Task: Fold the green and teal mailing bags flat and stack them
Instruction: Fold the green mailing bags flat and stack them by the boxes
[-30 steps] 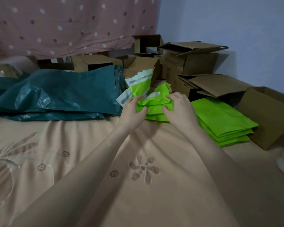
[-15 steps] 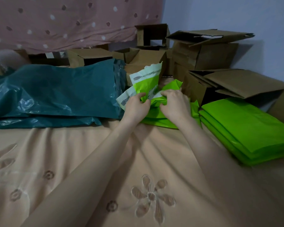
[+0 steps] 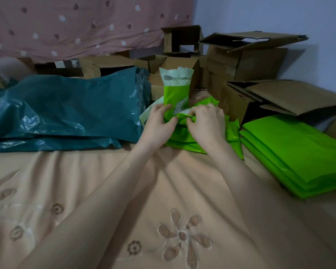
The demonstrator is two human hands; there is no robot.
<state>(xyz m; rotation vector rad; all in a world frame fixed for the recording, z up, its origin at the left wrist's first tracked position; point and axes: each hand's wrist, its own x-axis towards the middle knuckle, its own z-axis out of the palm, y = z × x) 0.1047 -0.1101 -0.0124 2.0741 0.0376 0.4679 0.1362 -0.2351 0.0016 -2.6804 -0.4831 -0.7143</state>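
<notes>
Since a second ago, both hands have closed in toward each other over the green mailing bag (image 3: 176, 95), and its white adhesive flap (image 3: 175, 77), which leaned left before, now stands upright. Much of the bag's lower part is hidden behind the knuckles, so its fold lines cannot be made out, and print on the flap is too blurred to read. Its long axis runs vertically, flap end pointing up toward the cardboard boxes (image 3: 244, 61). The left hand (image 3: 159, 123) curls round the bag's lower left edge, thumb in front. The right hand (image 3: 207, 121) pinches crumpled green film just beside it, fingers bent. Under both hands lies a loose heap of green bags (image 3: 184, 142) on the peach bedsheet (image 3: 105, 191). To the right, apart from it, sits a flat stack of folded green bags (image 3: 295, 150), cut off at the frame edge. The teal mailing bags (image 3: 66, 113) lie piled to the left, also cut off.
</notes>
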